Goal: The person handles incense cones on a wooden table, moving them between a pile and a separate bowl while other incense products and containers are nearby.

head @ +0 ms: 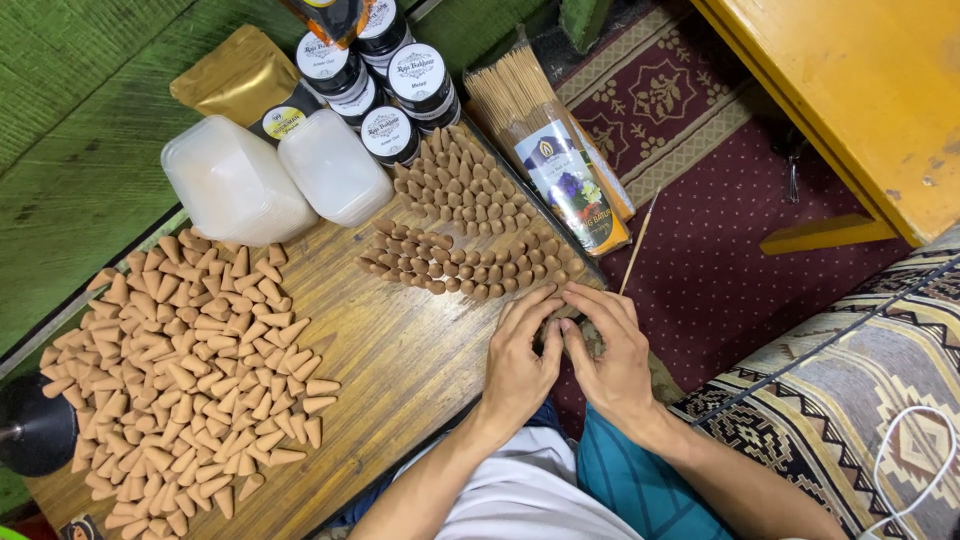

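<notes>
Dark incense cones [470, 262] are lined up in rows on the wooden board [400, 350], both hands, left hand [520, 365] and right hand [612, 360], cupped together at its edge, contents unclear; rows best kept undisturbed.

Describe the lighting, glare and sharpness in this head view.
Head view: even warm light, sharp overall; soft glare on the white plastic boxes and jar lids; faint shadows beneath the left hand and right hand; edges bend slightly from the wide lens.
</notes>
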